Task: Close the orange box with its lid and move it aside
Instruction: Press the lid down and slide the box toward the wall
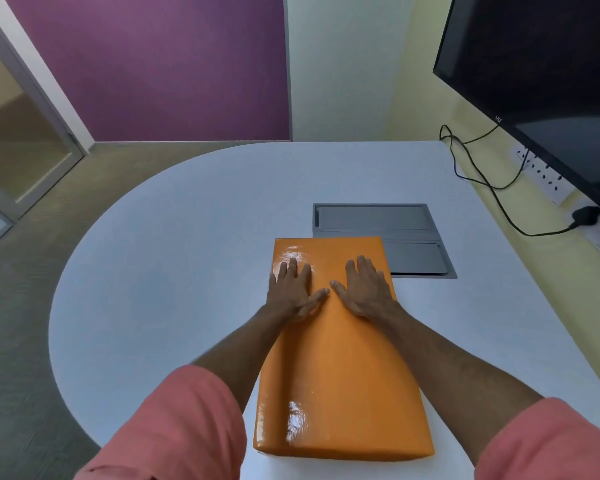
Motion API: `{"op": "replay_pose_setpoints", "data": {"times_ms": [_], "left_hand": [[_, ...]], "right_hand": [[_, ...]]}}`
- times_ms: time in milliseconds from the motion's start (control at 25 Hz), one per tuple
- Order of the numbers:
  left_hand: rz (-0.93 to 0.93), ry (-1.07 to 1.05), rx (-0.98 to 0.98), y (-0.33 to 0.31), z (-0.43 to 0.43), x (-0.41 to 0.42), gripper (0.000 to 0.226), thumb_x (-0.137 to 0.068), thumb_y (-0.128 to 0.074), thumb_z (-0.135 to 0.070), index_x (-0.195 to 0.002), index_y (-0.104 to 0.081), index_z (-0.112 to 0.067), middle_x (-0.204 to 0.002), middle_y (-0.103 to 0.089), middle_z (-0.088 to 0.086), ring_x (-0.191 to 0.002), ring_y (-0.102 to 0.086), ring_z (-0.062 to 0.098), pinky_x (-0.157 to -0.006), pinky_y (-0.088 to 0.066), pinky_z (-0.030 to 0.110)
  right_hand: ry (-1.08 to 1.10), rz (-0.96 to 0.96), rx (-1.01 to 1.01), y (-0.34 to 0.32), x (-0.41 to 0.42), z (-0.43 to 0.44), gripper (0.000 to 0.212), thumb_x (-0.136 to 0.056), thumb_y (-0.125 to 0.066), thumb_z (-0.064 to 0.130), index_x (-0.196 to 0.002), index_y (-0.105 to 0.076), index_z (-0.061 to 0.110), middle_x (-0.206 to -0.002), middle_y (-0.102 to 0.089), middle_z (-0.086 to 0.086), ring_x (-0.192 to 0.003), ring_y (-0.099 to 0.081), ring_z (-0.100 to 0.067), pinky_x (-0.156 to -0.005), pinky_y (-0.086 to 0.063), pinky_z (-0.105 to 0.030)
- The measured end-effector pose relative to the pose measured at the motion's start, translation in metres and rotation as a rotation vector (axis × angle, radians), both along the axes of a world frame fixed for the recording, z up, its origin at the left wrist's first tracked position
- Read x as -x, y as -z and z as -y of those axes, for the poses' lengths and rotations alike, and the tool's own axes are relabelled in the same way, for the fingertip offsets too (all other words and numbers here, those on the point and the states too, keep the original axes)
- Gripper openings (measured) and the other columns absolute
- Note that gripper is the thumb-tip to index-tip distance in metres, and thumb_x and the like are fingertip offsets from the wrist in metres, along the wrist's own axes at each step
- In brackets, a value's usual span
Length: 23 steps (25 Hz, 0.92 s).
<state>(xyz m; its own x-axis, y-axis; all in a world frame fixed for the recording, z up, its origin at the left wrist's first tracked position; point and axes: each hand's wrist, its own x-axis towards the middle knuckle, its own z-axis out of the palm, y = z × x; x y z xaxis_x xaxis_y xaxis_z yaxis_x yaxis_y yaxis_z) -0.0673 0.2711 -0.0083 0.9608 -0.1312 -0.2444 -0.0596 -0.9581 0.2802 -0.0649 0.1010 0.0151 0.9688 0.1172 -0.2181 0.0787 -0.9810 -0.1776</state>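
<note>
Both palms are lying flat and spread, left hand [293,292] and right hand [368,291], gripping nothing, pressing the far half of the lid [329,251]. The orange box [340,393] is sitting near-centre on the white table [174,237]. It's looking glossy, stiff and probably slippery; holding its long sides seems wisest.

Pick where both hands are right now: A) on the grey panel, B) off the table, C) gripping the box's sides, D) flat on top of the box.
D: the left hand and right hand lie palm-down, fingers spread, on top of the orange box.
</note>
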Motion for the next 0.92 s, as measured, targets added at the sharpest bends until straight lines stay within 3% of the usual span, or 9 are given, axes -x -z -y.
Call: {"op": "replay_pose_setpoints", "data": {"times_ms": [240, 400, 520, 640, 720, 840, 920], "left_hand": [[-0.008, 0.010, 0.016, 0.002, -0.002, -0.001, 0.085, -0.088, -0.029, -0.071, -0.155, -0.008, -0.022, -0.164, 0.003, 0.010, -0.150, 0.005, 0.033, -0.118, -0.001, 0.055], [0.003, -0.074, 0.200, -0.002, -0.005, 0.013, 0.082, -0.089, -0.036, -0.067, -0.155, -0.007, -0.027, -0.164, 0.004, 0.008, -0.150, 0.008, 0.030, -0.118, 0.000, 0.056], [0.016, -0.166, 0.267, 0.004, -0.016, 0.033, 0.086, -0.086, -0.045, -0.066, -0.154, -0.007, -0.030, -0.164, 0.007, 0.007, -0.150, 0.009, 0.032, -0.116, -0.001, 0.059], [-0.008, -0.241, 0.307, 0.012, -0.026, 0.051, 0.090, -0.085, -0.051, -0.063, -0.154, -0.004, -0.029, -0.163, 0.009, 0.010, -0.149, 0.010, 0.036, -0.117, -0.001, 0.057], [-0.057, -0.270, 0.363, 0.016, -0.030, 0.062, 0.091, -0.087, -0.052, -0.061, -0.154, 0.000, -0.028, -0.163, 0.006, 0.012, -0.149, 0.008, 0.038, -0.118, 0.000, 0.055], [-0.116, -0.320, 0.515, 0.017, -0.029, 0.074, 0.091, -0.088, -0.053, -0.058, -0.154, 0.002, -0.029, -0.164, -0.006, 0.009, -0.150, -0.006, 0.034, -0.119, -0.013, 0.055], [-0.112, -0.338, 0.573, 0.015, -0.029, 0.076, 0.091, -0.087, -0.057, -0.054, -0.154, -0.001, -0.028, -0.162, -0.015, 0.009, -0.149, -0.017, 0.032, -0.118, -0.022, 0.053]], "right_hand": [[-0.001, -0.057, -0.017, 0.001, -0.002, 0.001, 0.076, -0.097, -0.033, 0.054, -0.154, -0.011, 0.008, -0.163, -0.003, -0.017, -0.151, -0.003, -0.032, -0.121, -0.013, -0.052], [0.017, -0.076, -0.149, -0.001, 0.006, 0.020, 0.079, -0.096, -0.038, 0.053, -0.155, -0.003, 0.014, -0.164, 0.006, -0.012, -0.152, 0.006, -0.029, -0.122, -0.005, -0.050], [0.163, -0.012, -0.301, 0.004, 0.032, 0.035, 0.081, -0.095, -0.045, 0.051, -0.155, -0.003, 0.015, -0.164, 0.005, -0.013, -0.151, 0.003, -0.031, -0.122, -0.008, -0.051], [0.383, -0.055, -0.474, 0.005, 0.054, 0.046, 0.093, -0.090, -0.056, 0.049, -0.154, 0.002, 0.014, -0.164, 0.002, -0.015, -0.150, -0.007, -0.034, -0.120, -0.017, -0.053], [0.516, -0.167, -0.592, 0.002, 0.064, 0.053, 0.101, -0.086, -0.063, 0.050, -0.154, 0.001, 0.013, -0.162, -0.012, -0.016, -0.147, -0.022, -0.036, -0.116, -0.028, -0.053], [0.638, -0.299, -0.778, -0.002, 0.079, 0.059, 0.092, -0.081, -0.070, 0.047, -0.151, -0.021, 0.014, -0.148, -0.043, -0.015, -0.128, -0.050, -0.034, -0.104, -0.046, -0.050], [0.673, -0.359, -0.940, -0.002, 0.087, 0.061, 0.083, -0.079, -0.075, 0.039, -0.146, -0.033, 0.016, -0.139, -0.053, -0.013, -0.115, -0.059, -0.032, -0.097, -0.051, -0.051]]}}
